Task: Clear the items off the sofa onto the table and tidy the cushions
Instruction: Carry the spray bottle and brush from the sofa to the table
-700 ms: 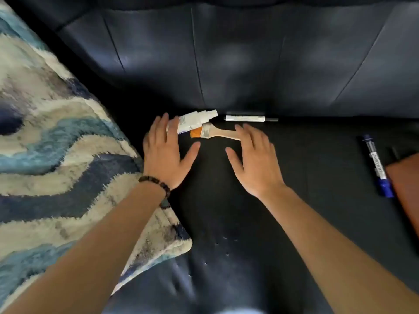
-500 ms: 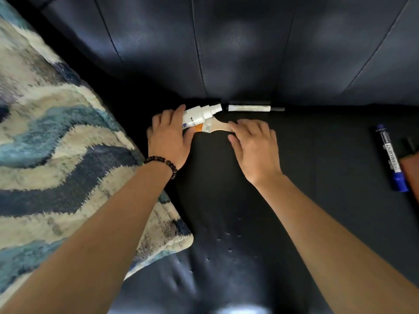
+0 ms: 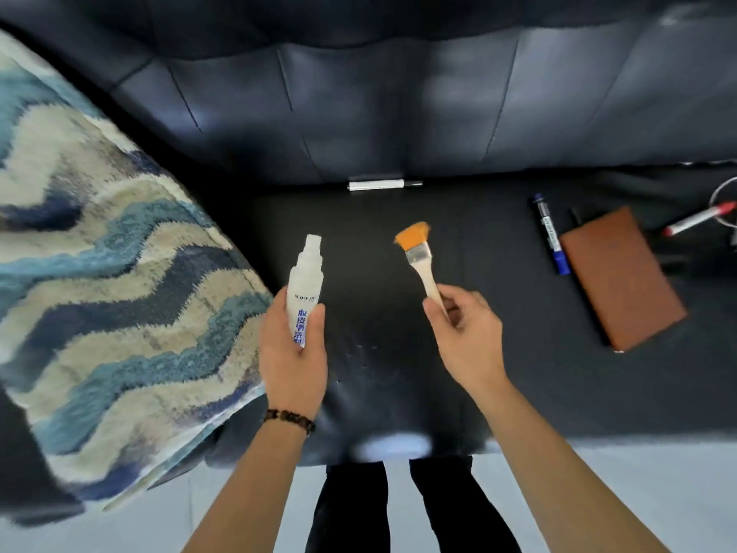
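Note:
My left hand (image 3: 293,355) grips a white spray bottle (image 3: 305,283) with blue lettering, held upright above the dark sofa seat (image 3: 379,385). My right hand (image 3: 466,337) pinches the wooden handle of a small brush (image 3: 420,257) with orange bristles pointing away from me. A white marker (image 3: 379,184) lies in the crease at the backrest. A blue marker (image 3: 550,235), a brown notebook (image 3: 622,277) and a red-capped pen (image 3: 700,219) lie on the seat to the right. A blue-and-cream wavy patterned cushion (image 3: 111,273) lies at the left.
The sofa's dark tufted backrest (image 3: 399,105) fills the top. The seat's front edge runs across the lower part, with pale floor (image 3: 598,464) and my dark trouser legs (image 3: 399,508) below. A round wire-like thing (image 3: 724,201) sits at the far right edge.
Both hands have closed on the bottle and the brush at the backrest crease and lifted them toward me. The view has pulled back, so more of the seat and the floor shows.

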A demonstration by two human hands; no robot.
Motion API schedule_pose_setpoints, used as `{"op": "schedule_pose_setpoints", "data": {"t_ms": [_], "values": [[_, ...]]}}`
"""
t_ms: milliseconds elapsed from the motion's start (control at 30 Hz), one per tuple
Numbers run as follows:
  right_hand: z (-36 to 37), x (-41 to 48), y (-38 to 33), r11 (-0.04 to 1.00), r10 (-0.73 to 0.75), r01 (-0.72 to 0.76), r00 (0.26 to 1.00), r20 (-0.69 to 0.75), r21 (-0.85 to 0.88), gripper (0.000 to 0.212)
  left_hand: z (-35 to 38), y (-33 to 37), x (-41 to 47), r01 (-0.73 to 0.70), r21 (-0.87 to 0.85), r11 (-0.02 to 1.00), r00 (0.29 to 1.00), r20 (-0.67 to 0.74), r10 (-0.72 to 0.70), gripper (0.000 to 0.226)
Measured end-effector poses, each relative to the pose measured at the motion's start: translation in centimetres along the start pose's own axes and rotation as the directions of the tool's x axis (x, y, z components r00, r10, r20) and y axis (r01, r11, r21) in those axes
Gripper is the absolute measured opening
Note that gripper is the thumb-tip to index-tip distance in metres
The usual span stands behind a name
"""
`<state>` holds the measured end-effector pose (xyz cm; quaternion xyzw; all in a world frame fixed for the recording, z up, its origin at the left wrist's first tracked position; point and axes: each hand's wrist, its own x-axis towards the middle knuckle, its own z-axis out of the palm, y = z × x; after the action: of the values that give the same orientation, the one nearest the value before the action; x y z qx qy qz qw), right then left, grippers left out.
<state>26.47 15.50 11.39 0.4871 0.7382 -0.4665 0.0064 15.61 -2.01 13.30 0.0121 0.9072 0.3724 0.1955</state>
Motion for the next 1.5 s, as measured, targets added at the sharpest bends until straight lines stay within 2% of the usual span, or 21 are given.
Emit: {"op": "schedule_pose_setpoints", "data": {"t_ms": [133,267,367,500,633,800,833,900,1067,1167,1267,1400,1500], "values": [[-8.7,-7.4,-4.8,0.996,0.021,-0.013,0.995,-0.097,0.088,0.018,-7.7,8.8,-5.4,-0.037,-0.081,0.996,0.999,-0.015,0.035,0.032],[-16.8,-14.6,-11.5,0.992,-0.012,0.034,0.985,-0.171,0.125,0.02,-16.0,18.0,-10.3,-0.179,-0.183,0.967,0.984,-0.021,0.178,0.019],[-21.7,-20.0,-16.2,0.981,-0.059,0.11,0.956,-0.289,0.162,0.02,-21.3,22.7,-13.7,-0.277,-0.224,0.934,0.96,-0.023,0.279,0.03],[-26.7,-29.1,-20.7,0.96,-0.086,0.201,0.875,-0.477,0.196,0.017,-27.7,26.0,-17.8,-0.435,-0.319,0.842,0.887,0.008,0.461,0.04],[-27.3,-37.9,-20.8,0.946,0.062,0.154,0.78,-0.623,0.286,0.015,-30.8,25.7,-19.4,-0.543,-0.317,0.778,0.798,0.093,0.596,0.039],[-26.1,-48.3,-16.2,0.903,0.314,0.039,0.619,-0.72,0.427,0.019,-29.3,25.6,-22.7,-0.538,-0.336,0.773,0.709,0.315,0.63,0.041],[-26.1,-50.5,-14.9,0.888,0.362,0.029,0.568,-0.739,0.458,0.019,-28.5,26.0,-23.9,-0.541,-0.342,0.768,0.671,0.375,0.639,0.04],[-26.4,-55.1,-12.4,0.855,0.453,0.031,0.44,-0.775,0.518,0.016,-26.5,27.3,-27.1,-0.58,-0.37,0.726,0.553,0.476,0.684,0.039],[-26.9,-66.3,-6.2,0.77,0.621,0.115,0.089,-0.779,0.627,0.012,-20.8,31.0,-39.9,-0.663,-0.501,0.556,0.171,0.621,0.765,0.041],[-26.2,-71.6,-1.8,0.72,0.689,0.174,-0.066,-0.722,0.671,0.015,-17.7,31.4,-49.7,-0.637,-0.592,0.494,-0.024,0.656,0.754,0.037],[-25.7,-76.2,4.0,0.645,0.763,0.225,-0.139,-0.631,0.73,0.012,-14.4,29.4,-59.5,-0.641,-0.646,0.413,-0.183,0.652,0.736,0.042],[-27.7,-82.6,11.6,0.598,0.801,0.273,-0.188,-0.568,0.754,0.012,-11.1,25.2,-71.8,-0.613,-0.687,0.39,-0.275,0.648,0.71,0.028],[-30.4,-87.3,16.0,0.596,0.803,0.312,-0.226,-0.551,0.74,0.013,-9.4,23.3,-79.4,-0.612,-0.691,0.384,-0.321,0.662,0.678,0.025]]}}
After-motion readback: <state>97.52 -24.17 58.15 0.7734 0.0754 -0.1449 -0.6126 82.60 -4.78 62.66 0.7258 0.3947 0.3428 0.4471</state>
